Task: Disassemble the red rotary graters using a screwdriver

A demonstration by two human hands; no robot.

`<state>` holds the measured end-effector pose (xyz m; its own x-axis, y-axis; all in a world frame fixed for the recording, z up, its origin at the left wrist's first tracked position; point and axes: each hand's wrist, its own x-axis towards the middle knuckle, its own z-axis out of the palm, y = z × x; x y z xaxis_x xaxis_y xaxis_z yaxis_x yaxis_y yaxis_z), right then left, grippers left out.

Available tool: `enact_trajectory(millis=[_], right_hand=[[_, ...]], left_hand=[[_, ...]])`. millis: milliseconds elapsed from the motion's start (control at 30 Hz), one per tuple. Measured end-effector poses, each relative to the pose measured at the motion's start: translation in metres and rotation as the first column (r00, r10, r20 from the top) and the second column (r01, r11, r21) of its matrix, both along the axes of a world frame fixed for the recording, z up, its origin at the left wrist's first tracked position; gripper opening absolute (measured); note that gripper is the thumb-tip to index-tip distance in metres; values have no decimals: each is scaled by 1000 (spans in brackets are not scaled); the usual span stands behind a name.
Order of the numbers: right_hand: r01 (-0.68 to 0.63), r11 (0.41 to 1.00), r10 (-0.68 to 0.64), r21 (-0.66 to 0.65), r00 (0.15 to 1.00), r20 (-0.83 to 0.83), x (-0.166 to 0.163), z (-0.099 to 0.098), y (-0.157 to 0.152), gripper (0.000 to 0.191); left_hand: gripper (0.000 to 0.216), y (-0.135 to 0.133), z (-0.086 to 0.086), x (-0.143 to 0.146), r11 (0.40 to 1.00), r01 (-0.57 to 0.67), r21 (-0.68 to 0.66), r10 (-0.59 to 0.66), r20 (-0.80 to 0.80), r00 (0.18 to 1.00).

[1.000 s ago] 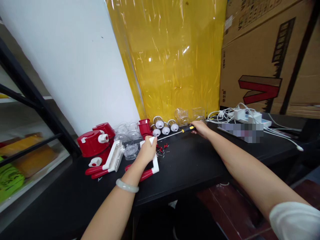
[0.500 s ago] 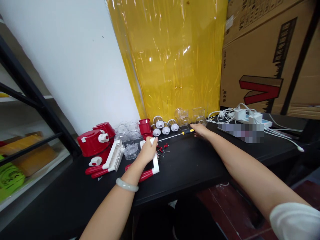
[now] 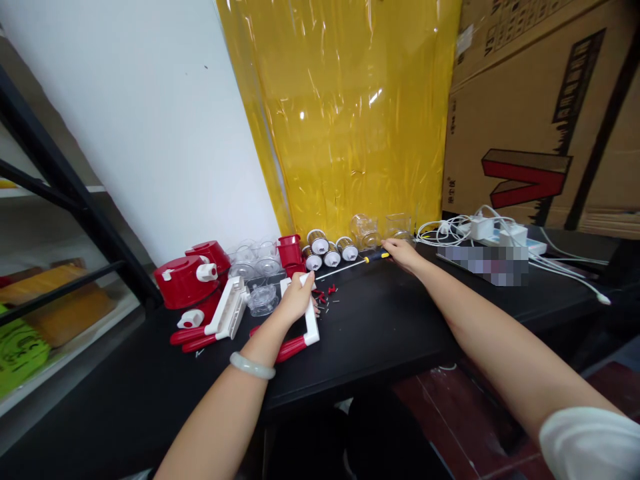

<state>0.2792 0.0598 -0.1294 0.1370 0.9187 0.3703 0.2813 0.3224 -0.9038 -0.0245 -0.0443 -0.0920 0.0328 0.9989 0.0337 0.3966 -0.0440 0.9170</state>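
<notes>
Reference part: one screwdriver (image 3: pixel 374 256) with a black-and-yellow handle, held above the black counter (image 3: pixel 380 333). We locate all other items from it.

Far left of the screwdriver, we note two red round housings (image 3: pixel 183 285) on top of further red parts, whose number we cannot tell. Two white knobs (image 3: pixel 207 272) show at these parts. Next, still left of the screwdriver, lies one white bracket (image 3: pixel 231 310) with two red grips pointing toward us. Between that bracket and the screwdriver, we find a cluster of clear plastic parts (image 3: pixel 245 257), too overlapped to count, and one clear part (image 3: pixel 263 301) nearer to us.

At the screwdriver's shaft end, our left hand (image 3: pixel 296 301) is clamped on one white frame (image 3: pixel 312 327), also fitted with two red grips; one bracelet (image 3: pixel 253 365) circles the wrist. The hand hides the tip, so we cannot tell its seating. Just beyond the shaft end stands one red cup (image 3: pixel 289 250), with more red material beneath. Directly behind the shaft, we count four white-ended cylinders (image 3: pixel 331 257). In front of the shaft lie several small screws and red pieces (image 3: pixel 325 293), too small to count.

At the handle end, our right hand (image 3: pixel 399 253) has its fingers closed on the screwdriver; the two hands are apart. Behind the handle stand two clear holders (image 3: pixel 365 230). Well right of the screwdriver, we find two white adapters (image 3: pixel 513 235), tangled white cables (image 3: pixel 443 230) and one large cardboard box (image 3: pixel 525 120).
</notes>
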Motion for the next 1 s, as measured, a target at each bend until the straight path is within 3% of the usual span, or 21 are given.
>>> enact_trajectory(millis=[100, 233, 467, 600, 767, 1000], right_hand=[[16, 1000, -16, 19, 1000, 3, -1, 4, -5, 29], [94, 987, -71, -131, 983, 167, -2, 8, -10, 30], [121, 917, -28, -381, 970, 241, -2, 7, -12, 44], [152, 883, -31, -443, 963, 268, -3, 9, -19, 47], [188, 909, -75, -373, 952, 297, -10, 17, -27, 38], [261, 950, -179, -169, 904, 388, -9, 20, -28, 37]], left_hand=[[36, 0, 0, 1, 1000, 9, -19, -8, 44, 999], [36, 0, 1, 1, 999, -9, -34, 10, 54, 999], [41, -2, 4, -2, 988, -17, 154, 57, -258, 964], [41, -5, 4, -2, 984, 17, 179, 40, -312, 949], [38, -8, 5, -1, 987, 1, 159, 42, -263, 964], [38, -10, 7, -1, 992, -1, 128, 29, -216, 976]])
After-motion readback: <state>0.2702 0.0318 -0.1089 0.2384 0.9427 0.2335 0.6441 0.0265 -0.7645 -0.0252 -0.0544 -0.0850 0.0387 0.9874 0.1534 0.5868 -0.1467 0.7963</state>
